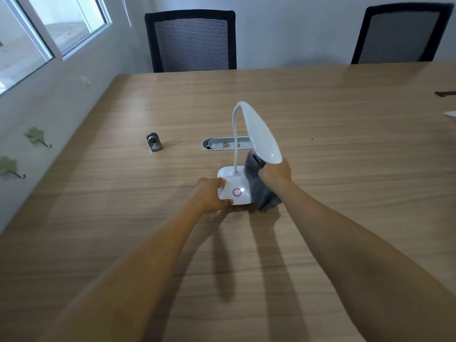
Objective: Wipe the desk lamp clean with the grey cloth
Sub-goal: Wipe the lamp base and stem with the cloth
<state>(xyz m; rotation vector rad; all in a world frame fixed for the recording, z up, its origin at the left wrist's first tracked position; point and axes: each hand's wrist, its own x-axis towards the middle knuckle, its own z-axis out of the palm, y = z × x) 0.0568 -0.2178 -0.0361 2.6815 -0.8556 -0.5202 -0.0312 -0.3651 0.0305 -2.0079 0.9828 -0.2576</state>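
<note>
A white desk lamp (262, 134) stands on the wooden table (345, 169), with a bent neck, an oval head and a square base marked by a pink ring. My left hand (209, 193) grips the left side of the base. My right hand (276, 172) is closed on the grey cloth (261, 191) just under the lower tip of the lamp head. The cloth hangs down beside the right side of the base and reaches the table. Part of the cloth is hidden behind the lamp head.
A small grey metal object (154, 142) stands to the left. A grey cable slot (222, 143) is set in the table behind the lamp. Crumbs (232, 214) lie in front of the base. Two black mesh chairs (191, 40) stand at the far edge.
</note>
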